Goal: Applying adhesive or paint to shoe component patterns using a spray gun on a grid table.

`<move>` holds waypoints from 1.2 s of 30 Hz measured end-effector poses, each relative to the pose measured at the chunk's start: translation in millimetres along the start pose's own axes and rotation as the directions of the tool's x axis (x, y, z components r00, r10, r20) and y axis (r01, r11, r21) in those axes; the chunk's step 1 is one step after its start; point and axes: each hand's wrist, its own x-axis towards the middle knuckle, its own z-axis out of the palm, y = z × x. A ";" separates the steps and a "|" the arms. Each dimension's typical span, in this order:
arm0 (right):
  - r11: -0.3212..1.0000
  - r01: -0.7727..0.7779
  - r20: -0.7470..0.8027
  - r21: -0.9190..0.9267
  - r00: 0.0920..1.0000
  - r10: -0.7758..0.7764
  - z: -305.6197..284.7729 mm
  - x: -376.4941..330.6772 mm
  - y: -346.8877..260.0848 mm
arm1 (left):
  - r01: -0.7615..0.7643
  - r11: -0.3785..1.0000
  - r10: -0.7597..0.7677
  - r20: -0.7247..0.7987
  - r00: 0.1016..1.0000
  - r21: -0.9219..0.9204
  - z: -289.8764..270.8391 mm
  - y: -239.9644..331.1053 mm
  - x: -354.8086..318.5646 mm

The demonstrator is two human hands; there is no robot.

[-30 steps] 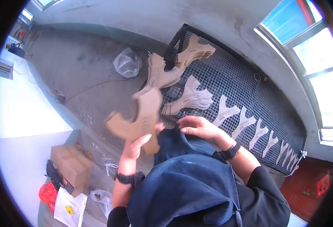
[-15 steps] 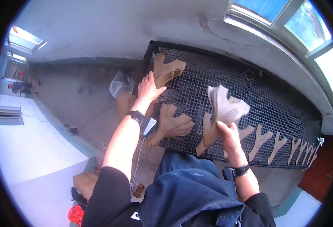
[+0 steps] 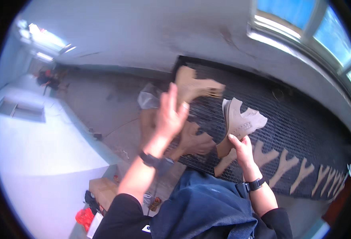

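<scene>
My right hand (image 3: pixel 244 153) is closed round the narrow end of a stack of Y-shaped shoe-upper pieces (image 3: pixel 241 121), its thumb lying on top. They look pale tan, with rows of small holes, and their wide ends point away from me. My left hand (image 3: pixel 170 117), blurred, has its fingers stretched and thumb apart. It is beside a tan stack of similar pieces (image 3: pixel 197 87) at the far left of a black mesh rack (image 3: pixel 259 85); whether it touches the stack I cannot tell. A nearer tan stack (image 3: pixel 197 141) lies to the right of my left forearm.
Several single Y-shaped pieces (image 3: pixel 284 167) lie in a row along the rack's near edge, toward the right. A clear plastic bag (image 3: pixel 148 97) is left of the rack. On the floor are a cardboard box (image 3: pixel 103 191) and a red bag (image 3: pixel 84 218). Another person (image 3: pixel 50 79) is far left.
The view has shifted, so the rack appears lower and further right. My left hand has drawn nearer to me from the far stack. My right hand still holds its stack, now steadier.
</scene>
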 end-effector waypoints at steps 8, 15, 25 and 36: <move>0.985 0.065 0.186 0.160 0.978 -0.095 116.5 -41.0 10.1 | -0.079 0.980 0.067 0.073 0.995 0.183 -49.5 85.4 -129.1; 0.927 0.370 0.515 -0.058 0.806 -0.290 160.7 -114.1 -13.8 | -0.010 0.548 -0.210 -0.149 0.966 -0.836 -102.2 42.9 -223.1; 0.480 0.569 0.685 -0.668 0.722 0.098 181.4 -191.6 -17.2 | 0.157 -0.112 -0.298 0.184 0.937 -0.981 -118.5 63.4 -305.7; 0.758 0.482 0.783 -0.440 0.619 0.061 162.3 -188.8 -3.3 | 0.212 -0.001 -0.319 0.201 0.926 -0.977 -105.0 84.5 -321.8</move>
